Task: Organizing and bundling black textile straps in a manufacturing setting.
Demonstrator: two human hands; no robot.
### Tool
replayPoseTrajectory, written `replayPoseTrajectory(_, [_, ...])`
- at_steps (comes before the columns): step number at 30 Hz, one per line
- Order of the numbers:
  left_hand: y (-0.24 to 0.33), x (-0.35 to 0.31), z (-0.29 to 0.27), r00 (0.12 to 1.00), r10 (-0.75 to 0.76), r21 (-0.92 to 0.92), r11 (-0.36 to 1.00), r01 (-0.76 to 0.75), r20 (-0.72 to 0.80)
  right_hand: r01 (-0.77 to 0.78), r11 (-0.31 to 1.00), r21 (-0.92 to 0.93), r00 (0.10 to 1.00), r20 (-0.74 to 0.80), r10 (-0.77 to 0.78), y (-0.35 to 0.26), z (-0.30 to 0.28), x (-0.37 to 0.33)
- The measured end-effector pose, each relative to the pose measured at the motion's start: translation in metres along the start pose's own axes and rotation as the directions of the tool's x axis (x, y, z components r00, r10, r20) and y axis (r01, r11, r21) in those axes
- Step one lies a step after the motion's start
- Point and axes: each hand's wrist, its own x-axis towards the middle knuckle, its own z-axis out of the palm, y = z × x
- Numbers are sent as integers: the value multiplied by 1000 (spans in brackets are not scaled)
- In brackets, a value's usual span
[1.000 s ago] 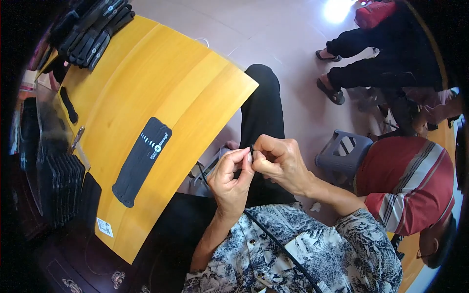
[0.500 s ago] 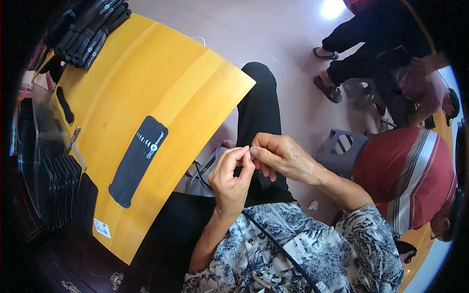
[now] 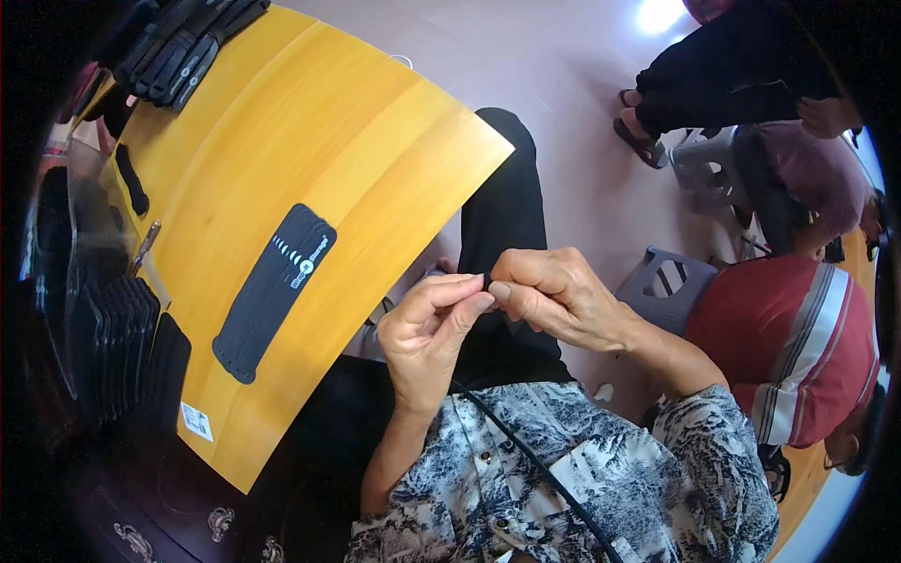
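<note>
hands: raised together over the lap, off the edge of the bench (image 3: 366, 169), meeting finger to finger.

small dark piece (image 3: 486, 280): between the two hands, near the person's knee and clear of the bench; too small and too covered to tell its kind.

left hand (image 3: 422, 338): forefinger and thumb pinched at the small dark piece, much as half a second ago; the other fingers curl loosely behind.

right hand (image 3: 563, 300): chief change. half a second ago its lower fingers hung loose beneath the thumb; now they are gathered in, with forefinger bent and thumb pressed to the small dark piece.

view of the piece: scarcely seen half a second ago, its dark edge now shows between the fingers, as it did a second ago.

meaning: judged from the closer pinch, the handwork has passed from a lighter touch to a firmer two-handed hold; whether the piece itself has altered cannot be told.

black straps (image 3: 272, 296): layered flat on the bench, left of the hands, untouched throughout.

strap pile (image 3: 183, 56): heaped at the bench's far left corner, likewise unhandled.

thin black strip (image 3: 131, 178): lying alone near the bench's left edge.

standing person (image 3: 723, 75): at upper right, legs now appearing closer together; apart from the handwork.
</note>
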Motion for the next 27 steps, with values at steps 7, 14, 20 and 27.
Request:
replayPoseTrajectory(7, [24,-6,9,994,-52,-5,999,52,-98,126,990,-65,987,-88,-132,-7,14,2])
replayPoseTrajectory(14, [20,2,-2,951,-296,-388,869,307,89,68,995,73,991,-124,-58,-4,14,0])
replayPoseTrajectory(20, [17,-2,-9,967,-217,-352,902,250,130,-70,977,200,994,-64,84,-9,13,-2])
replayPoseTrajectory(27, [26,-3,-3,976,-214,-282,934,218,47,-157,980,124,978,-121,172,-9,11,-4])
